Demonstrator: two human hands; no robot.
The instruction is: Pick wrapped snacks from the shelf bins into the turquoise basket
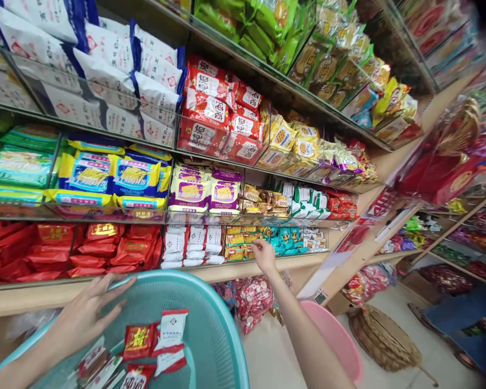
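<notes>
My left hand (91, 305) is over the left side of a teal plastic basket (221, 324), its fingers spread near the rim. Inside the basket lie a red packet (138, 340), a white-and-red packet (172, 328) and several other wrapped snacks. My right hand (264, 255) reaches to the lowest shelf row, at the front of the small yellow packets (235, 237) and beside the teal packets (285, 239). Its thumb and fingertips are close together; whatever may be between them is too small to make out.
Shelves with clear dividers (121, 216) hold many wrapped snacks. Below, a pink tub (332, 335) and a woven basket (384, 337) stand on the floor, near a bag of red-and-white packets (254, 302). A person's sandalled feet (465, 359) show at the right.
</notes>
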